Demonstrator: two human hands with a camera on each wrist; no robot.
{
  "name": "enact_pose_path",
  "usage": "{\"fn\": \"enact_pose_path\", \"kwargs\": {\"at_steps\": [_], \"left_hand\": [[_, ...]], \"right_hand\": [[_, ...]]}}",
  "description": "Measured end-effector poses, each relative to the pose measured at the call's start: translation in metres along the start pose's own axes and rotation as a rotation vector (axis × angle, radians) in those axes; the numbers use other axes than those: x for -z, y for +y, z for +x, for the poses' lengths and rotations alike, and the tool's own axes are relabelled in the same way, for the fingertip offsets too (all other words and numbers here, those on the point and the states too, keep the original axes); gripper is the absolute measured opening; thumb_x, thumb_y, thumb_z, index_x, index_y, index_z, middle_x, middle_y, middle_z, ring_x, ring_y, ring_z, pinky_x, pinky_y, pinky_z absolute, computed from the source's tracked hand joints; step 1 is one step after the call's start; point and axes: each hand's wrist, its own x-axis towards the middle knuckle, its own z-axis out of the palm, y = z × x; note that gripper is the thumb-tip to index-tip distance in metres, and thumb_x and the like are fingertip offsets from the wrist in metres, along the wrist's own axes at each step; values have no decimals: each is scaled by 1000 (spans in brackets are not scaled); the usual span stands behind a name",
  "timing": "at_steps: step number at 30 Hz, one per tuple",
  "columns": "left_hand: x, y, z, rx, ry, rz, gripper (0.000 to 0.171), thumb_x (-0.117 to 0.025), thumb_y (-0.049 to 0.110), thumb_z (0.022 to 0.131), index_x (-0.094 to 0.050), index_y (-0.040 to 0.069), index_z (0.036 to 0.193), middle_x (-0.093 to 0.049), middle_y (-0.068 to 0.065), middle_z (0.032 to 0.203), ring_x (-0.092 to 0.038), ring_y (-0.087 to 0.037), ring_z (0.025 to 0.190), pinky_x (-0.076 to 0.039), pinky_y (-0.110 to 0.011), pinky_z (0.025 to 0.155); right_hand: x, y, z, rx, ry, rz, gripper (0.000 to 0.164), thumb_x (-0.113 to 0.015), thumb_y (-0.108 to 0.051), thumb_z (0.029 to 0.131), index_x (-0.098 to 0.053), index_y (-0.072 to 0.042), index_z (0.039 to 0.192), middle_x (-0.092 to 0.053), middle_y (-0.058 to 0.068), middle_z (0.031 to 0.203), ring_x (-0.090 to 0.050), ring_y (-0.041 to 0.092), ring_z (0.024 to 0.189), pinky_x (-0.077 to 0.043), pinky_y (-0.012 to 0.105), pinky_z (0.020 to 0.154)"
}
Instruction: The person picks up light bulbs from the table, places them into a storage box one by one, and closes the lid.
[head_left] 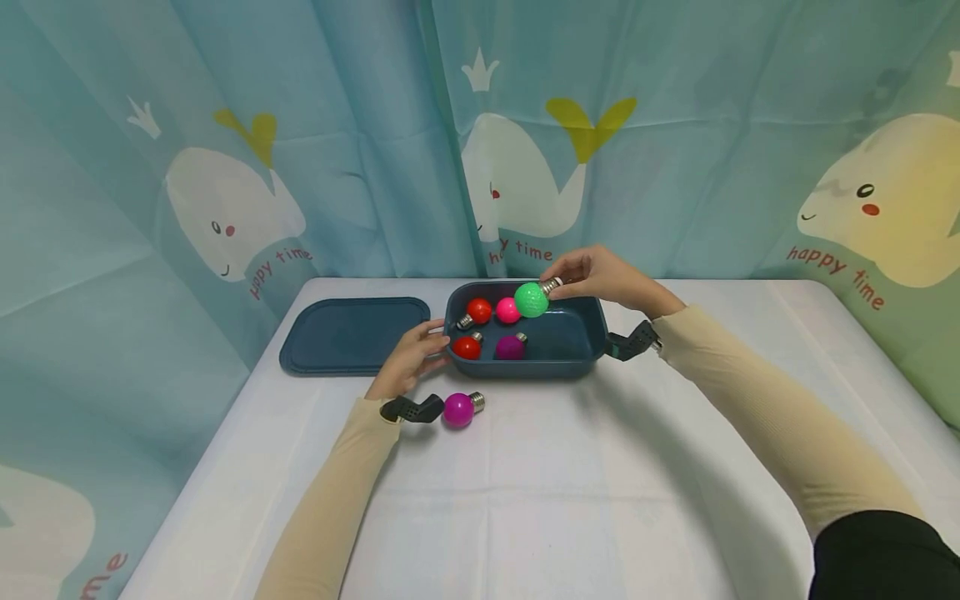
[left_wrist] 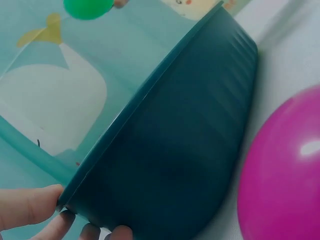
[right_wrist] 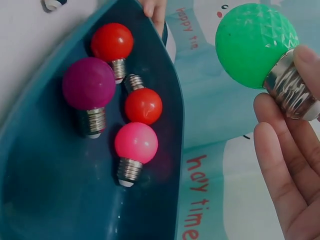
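My right hand [head_left: 600, 277] pinches a green light bulb [head_left: 532, 300] by its metal screw base, holding it over the dark blue box [head_left: 540, 369]. In the right wrist view the bulb's faceted globe [right_wrist: 252, 45] points away from the fingers. At the box's left end my left hand [head_left: 411, 360] grips the rim, thumb [left_wrist: 32, 206] at the edge and fingertips against the outer wall. Inside lie two red bulbs [right_wrist: 112, 43], a pink bulb [right_wrist: 136, 143] and a purple bulb [right_wrist: 89, 84], all in the left part of the box.
A magenta bulb [head_left: 458, 411] lies on the white tablecloth [head_left: 525, 517] in front of the box, close to the left wrist. To the left is a flat dark blue lid [head_left: 352, 333]. Behind the table hangs a whale-print curtain [head_left: 390, 167].
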Motion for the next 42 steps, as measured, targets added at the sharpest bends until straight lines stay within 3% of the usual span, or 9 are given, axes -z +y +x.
{"fn": "enact_pose_path", "kwargs": {"at_steps": [10,22,30,42], "left_hand": [[0,-3,0,-9,5,-1,52,-47,7,97,-30,5,146,-38,-21,144,-46,-26,121,-40,-46,109],[0,-3,1,-13,-3,-22,51,-47,7,98,-30,4,146,-36,-23,145,-43,-29,125,-38,-48,110],[0,-4,0,-7,7,-18,52,-47,8,97,-30,5,146,-36,-21,146,-42,-30,127,-39,-47,110],[-1,-5,1,-13,14,-31,51,-47,7,97,-31,5,145,-37,-21,145,-41,-31,128,-39,-47,110]], "right_hand": [[-8,9,22,5,9,-13,28,-73,-16,81,-69,-5,107,-70,2,100,-63,14,89,-54,24,80],[-22,24,43,-29,9,0,28,-74,-12,81,-69,-3,106,-70,0,98,-63,13,86,-54,29,82],[-32,29,51,-12,2,-4,27,-74,-9,79,-69,0,104,-70,3,95,-60,13,78,-54,45,83],[-38,44,62,-34,-3,20,24,-70,-3,82,-67,3,105,-71,8,97,-61,14,77,-56,43,78]]}}
